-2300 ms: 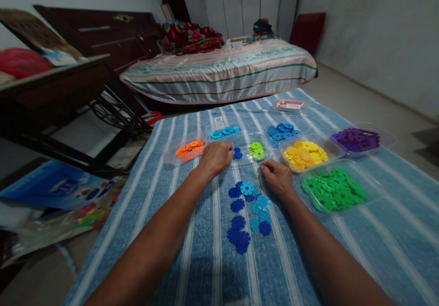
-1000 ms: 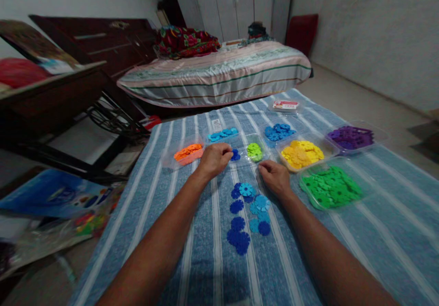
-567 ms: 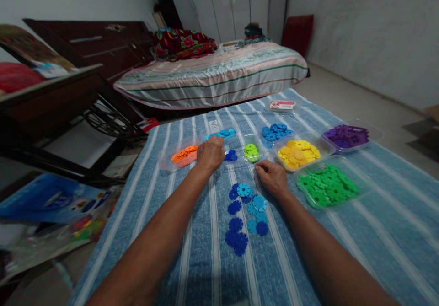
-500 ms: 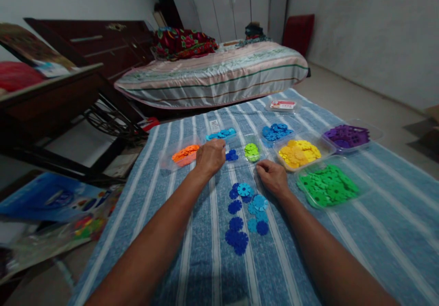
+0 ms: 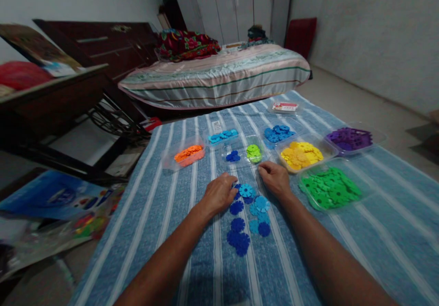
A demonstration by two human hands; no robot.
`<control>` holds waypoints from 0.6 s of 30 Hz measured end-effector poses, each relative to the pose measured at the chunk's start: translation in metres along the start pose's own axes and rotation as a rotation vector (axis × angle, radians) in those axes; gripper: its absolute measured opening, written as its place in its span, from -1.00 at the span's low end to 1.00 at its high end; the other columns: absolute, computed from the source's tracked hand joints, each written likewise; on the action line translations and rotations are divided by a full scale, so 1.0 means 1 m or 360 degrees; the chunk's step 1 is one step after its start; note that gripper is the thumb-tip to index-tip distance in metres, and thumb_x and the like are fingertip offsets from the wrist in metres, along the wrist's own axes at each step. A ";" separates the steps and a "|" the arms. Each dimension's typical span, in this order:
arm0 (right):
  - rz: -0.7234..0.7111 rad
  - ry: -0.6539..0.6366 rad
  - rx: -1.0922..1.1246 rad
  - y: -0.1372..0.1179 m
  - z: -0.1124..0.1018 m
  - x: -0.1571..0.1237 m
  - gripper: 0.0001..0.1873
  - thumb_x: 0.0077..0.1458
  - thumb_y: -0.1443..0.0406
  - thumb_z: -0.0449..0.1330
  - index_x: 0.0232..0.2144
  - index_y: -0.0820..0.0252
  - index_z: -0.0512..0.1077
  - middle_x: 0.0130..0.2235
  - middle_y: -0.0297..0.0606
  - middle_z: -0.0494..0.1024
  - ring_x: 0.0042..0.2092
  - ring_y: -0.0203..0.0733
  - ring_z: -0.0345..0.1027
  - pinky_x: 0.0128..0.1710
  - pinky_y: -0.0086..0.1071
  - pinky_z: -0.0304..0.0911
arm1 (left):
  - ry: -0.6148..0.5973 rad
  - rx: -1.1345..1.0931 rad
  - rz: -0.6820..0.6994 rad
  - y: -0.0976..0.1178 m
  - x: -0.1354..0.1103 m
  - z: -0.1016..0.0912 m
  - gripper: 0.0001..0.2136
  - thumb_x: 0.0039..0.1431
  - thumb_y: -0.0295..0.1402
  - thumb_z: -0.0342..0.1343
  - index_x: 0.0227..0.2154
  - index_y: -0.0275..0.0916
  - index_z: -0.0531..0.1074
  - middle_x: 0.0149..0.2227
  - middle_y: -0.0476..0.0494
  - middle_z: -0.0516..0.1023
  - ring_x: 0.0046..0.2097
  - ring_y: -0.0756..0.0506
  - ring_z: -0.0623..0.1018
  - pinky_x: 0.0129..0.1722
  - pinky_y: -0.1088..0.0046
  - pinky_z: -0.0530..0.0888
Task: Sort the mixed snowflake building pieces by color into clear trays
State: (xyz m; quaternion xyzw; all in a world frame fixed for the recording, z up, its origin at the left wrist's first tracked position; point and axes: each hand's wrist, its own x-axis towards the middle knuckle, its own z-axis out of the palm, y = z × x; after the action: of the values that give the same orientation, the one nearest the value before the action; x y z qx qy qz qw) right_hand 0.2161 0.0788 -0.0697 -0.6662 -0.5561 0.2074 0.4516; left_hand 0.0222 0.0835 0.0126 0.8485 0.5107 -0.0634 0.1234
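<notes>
Blue discs (image 5: 237, 226) | striped cloth (image 5: 164, 214) | bed (image 5: 219, 79) behind | left hand (image 5: 219, 195): grip unclear | right hand (image 5: 276, 179): fisted

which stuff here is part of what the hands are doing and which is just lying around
In use: left hand, right hand, loose blue discs, striped cloth, dark blue tray, yellow tray, green tray.
Lying about: bed, blue box on the floor, dark wooden table, small card box.

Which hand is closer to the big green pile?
The right hand. It rests close beside the green pieces, with a small gap between them. The left hand is farther off, on the other side of the loose blue pieces.
</notes>
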 end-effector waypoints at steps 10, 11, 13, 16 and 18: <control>0.0021 -0.0007 0.0006 0.000 0.000 0.000 -0.71 0.06 0.17 0.05 -0.41 0.09 0.55 -0.41 -0.33 0.59 -0.34 -0.17 0.43 -0.27 -0.37 0.26 | -0.0025 -0.0205 -0.0005 -0.003 0.009 0.010 -0.88 0.06 -0.38 0.13 -0.31 -0.21 0.46 -0.27 -0.10 0.50 -0.23 -0.09 0.50 -0.29 0.46 0.33; 0.0022 -0.0010 0.0008 -0.001 -0.001 0.000 -0.71 0.06 0.18 0.05 -0.41 0.09 0.55 -0.41 -0.33 0.59 -0.34 -0.16 0.43 -0.27 -0.36 0.26 | -0.0014 -0.0258 -0.0026 -0.004 0.010 0.011 -0.89 0.03 -0.39 0.15 -0.33 -0.22 0.44 -0.30 -0.08 0.50 -0.25 -0.08 0.49 -0.31 0.47 0.32; 0.0019 -0.0013 0.0014 -0.001 -0.001 0.000 -0.71 0.05 0.18 0.05 -0.40 0.10 0.55 -0.40 -0.32 0.60 -0.33 -0.16 0.44 -0.26 -0.36 0.26 | -0.0022 -0.0378 -0.0089 -0.004 0.010 0.012 -0.90 -0.03 -0.40 0.18 -0.39 -0.21 0.41 -0.38 -0.02 0.49 -0.31 -0.05 0.48 -0.37 0.49 0.29; 0.0013 -0.0025 0.0018 0.000 -0.001 0.000 -0.71 0.06 0.18 0.05 -0.40 0.10 0.55 -0.39 -0.32 0.60 -0.32 -0.15 0.44 -0.26 -0.36 0.26 | -0.0035 -0.0551 -0.0162 -0.004 0.009 0.011 -0.92 -0.05 -0.41 0.17 -0.50 -0.22 0.35 -0.52 0.05 0.42 -0.42 -0.01 0.42 -0.44 0.52 0.25; 0.0015 -0.0032 0.0015 0.000 -0.001 0.000 -0.71 0.07 0.18 0.05 -0.40 0.10 0.55 -0.39 -0.32 0.60 -0.33 -0.15 0.44 -0.26 -0.36 0.26 | 0.0013 -0.0669 -0.0147 -0.005 0.008 0.009 -0.89 -0.03 -0.40 0.15 -0.57 -0.23 0.32 -0.58 0.07 0.36 -0.47 0.00 0.38 -0.47 0.52 0.23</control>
State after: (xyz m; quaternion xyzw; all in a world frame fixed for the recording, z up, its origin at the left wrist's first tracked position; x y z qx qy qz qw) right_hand 0.2168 0.0788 -0.0690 -0.6646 -0.5564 0.2187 0.4481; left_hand 0.0218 0.0899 0.0015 0.7800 0.5515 0.0422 0.2926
